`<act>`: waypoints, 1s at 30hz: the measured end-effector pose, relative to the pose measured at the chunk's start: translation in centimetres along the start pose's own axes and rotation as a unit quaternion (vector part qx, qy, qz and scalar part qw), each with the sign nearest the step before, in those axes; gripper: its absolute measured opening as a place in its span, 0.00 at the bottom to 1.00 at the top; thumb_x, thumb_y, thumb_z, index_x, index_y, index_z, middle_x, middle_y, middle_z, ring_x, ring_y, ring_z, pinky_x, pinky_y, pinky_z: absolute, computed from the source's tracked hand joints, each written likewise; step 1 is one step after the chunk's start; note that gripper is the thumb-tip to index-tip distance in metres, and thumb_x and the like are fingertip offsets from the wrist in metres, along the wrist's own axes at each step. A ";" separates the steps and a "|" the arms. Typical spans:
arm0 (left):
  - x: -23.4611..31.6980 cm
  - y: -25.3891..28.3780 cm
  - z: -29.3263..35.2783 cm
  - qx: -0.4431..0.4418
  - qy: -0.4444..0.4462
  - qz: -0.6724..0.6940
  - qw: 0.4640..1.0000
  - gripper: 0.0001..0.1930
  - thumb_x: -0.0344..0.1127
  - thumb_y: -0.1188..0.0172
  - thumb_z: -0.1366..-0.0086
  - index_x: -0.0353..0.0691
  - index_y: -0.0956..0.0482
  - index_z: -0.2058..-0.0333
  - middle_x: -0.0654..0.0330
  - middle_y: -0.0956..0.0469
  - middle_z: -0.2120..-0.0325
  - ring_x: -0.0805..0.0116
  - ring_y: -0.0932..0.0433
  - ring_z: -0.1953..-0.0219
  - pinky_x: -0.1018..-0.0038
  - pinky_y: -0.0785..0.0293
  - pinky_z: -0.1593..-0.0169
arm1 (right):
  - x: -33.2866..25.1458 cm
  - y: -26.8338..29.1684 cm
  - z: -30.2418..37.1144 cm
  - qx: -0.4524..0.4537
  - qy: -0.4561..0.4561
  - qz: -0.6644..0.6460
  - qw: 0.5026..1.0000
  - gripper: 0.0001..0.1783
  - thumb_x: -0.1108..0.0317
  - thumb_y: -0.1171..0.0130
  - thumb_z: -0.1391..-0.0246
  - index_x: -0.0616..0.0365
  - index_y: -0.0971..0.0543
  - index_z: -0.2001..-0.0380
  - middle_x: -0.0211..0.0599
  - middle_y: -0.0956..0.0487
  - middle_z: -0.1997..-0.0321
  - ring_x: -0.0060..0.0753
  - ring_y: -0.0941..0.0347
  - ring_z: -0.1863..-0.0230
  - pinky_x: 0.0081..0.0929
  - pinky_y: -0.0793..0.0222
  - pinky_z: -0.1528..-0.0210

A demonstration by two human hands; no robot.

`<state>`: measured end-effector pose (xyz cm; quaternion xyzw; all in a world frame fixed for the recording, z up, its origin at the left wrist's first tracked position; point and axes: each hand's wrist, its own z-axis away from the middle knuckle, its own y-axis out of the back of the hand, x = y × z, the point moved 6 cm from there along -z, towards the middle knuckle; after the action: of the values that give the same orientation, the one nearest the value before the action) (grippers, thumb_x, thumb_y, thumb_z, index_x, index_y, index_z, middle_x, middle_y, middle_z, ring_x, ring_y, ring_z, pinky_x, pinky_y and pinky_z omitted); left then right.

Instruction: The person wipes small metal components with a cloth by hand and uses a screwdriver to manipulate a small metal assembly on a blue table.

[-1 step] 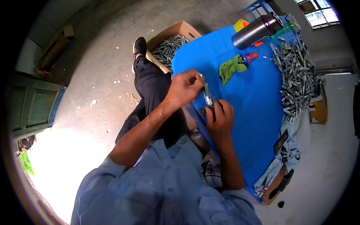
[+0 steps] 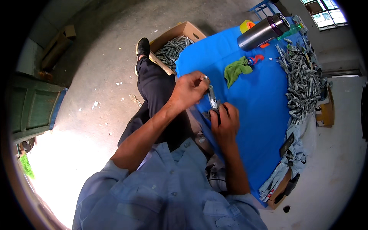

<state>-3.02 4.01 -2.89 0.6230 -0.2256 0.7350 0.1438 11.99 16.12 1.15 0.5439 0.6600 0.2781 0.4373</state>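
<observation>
Above the near-left edge of the blue-covered table (image 2: 260, 115), my left hand (image 2: 187, 91) pinches a small whitish piece (image 2: 206, 78) between thumb and fingers. Just below it my right hand (image 2: 225, 124) is closed on the lower end of a slim grey-and-white tube-like piece (image 2: 212, 98), which points up toward the left fingertips. Something dark shows by the right thumb, too small to name. Whether the whitish piece touches the slim one I cannot tell. A green cloth (image 2: 237, 71) lies on the table beyond both hands.
A big heap of similar slim grey pieces (image 2: 303, 82) lines the table's right side. More fill a cardboard box (image 2: 186, 27) on the floor beyond my foot. A steel flask (image 2: 262, 32) and yellow tape roll (image 2: 246, 26) are at the far end; a phone (image 2: 286, 144) lies at right.
</observation>
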 end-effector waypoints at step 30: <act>0.8 0.2 -0.2 0.005 0.036 -0.013 0.999 0.12 0.34 0.41 0.26 0.30 0.18 0.65 0.56 0.19 0.80 0.70 0.19 0.82 0.71 0.22 0.76 | 0.3 0.7 1.4 -0.022 -0.043 0.026 0.999 0.16 0.68 0.39 0.34 0.67 0.16 0.48 0.50 0.20 0.40 0.56 0.24 0.43 0.47 0.27 0.39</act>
<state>-3.46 3.87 -2.20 0.5996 -0.2080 0.7565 0.1580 13.54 16.45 1.00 0.5626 0.6200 0.2803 0.4696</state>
